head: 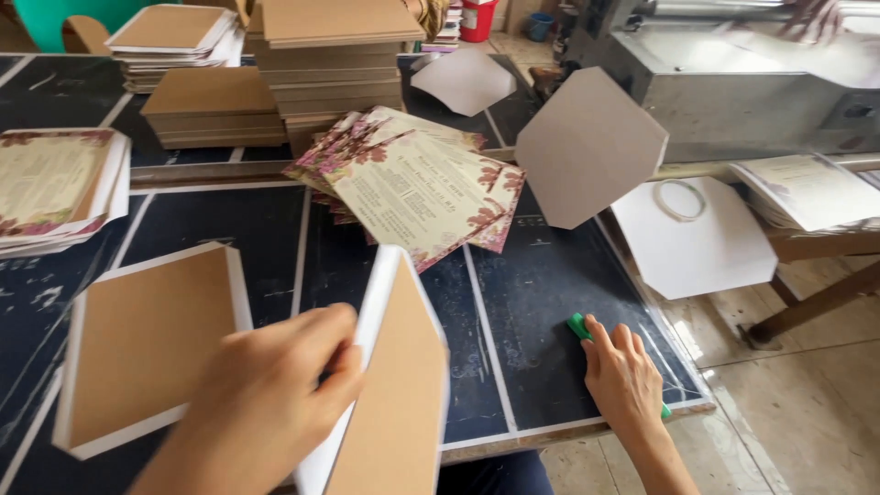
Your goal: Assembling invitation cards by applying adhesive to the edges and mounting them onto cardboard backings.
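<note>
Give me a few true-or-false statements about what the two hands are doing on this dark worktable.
1. The left hand holds a brown hexagonal board with white edging, tilted up on edge. True.
2. The right hand is lifted in the air. False: it rests on a small green tool on the dark worktable.
3. A fanned pile of floral printed cards lies beyond the hands. True.
4. The second brown hexagonal board stands upright. False: it lies flat, left of the held one.

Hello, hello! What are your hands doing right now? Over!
Left hand gripping upright brown board panel. Right hand pressing green scraper on dark table. Floral cards fanned beyond.
</note>
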